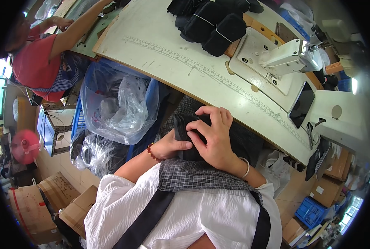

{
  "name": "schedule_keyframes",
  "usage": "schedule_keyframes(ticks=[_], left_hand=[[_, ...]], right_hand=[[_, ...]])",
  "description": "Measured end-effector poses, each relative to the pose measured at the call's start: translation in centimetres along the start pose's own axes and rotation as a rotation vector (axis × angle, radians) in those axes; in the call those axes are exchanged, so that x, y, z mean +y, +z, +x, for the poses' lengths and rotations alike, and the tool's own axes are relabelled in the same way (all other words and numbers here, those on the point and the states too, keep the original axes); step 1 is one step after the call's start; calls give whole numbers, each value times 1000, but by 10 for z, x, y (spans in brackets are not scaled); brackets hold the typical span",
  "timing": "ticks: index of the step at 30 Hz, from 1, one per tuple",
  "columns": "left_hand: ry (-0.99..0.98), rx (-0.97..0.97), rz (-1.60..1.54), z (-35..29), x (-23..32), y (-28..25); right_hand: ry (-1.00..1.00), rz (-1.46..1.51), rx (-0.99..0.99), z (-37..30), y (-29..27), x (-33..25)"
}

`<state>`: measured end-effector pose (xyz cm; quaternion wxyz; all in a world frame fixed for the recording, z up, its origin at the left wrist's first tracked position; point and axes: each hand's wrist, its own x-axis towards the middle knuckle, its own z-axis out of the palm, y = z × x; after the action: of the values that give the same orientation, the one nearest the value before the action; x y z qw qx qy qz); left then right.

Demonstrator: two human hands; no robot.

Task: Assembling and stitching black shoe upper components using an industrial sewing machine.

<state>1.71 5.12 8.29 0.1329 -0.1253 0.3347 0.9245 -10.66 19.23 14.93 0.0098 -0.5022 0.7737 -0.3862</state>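
While both hands press a stack of flat black fabric pieces [185, 133] in the lap, near the cream counter [160, 50], sorting appears underway. Left hand [170, 147] clamps the stack's near edge; right hand [212, 137] lies closed over it. Next, a single layer needs peeling.

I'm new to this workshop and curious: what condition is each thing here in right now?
Left hand: grip closed on the black fabric piece.
Right hand: fingers pressing on the same piece.
Black fabric piece: folded, held in the lap.
Stack of black padded pieces: piled on the cream worktable.
White sewing machine: untouched.
Dark flat screen: dark.
Clear plastic bag: open, crumpled.
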Motion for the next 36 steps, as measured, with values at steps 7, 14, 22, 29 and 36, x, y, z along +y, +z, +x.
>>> schedule_keyframes(ticks=[7,14,22,29,36], left_hand=[[29,3,22,1,-1,0],[10,13,16,0,1,3],[-20,-14,37,1,-6,-8],[-17,-21,53,1,2,0],[-4,-16,33,1,-3,-3]], right_hand=[[64,99,-36,-1,0,5],[72,76,-40,0,-3,-3],[-13,3,-62,0,-2,-5],[66,151,-68,-1,1,2],[73,135,-65,-1,2,2]])
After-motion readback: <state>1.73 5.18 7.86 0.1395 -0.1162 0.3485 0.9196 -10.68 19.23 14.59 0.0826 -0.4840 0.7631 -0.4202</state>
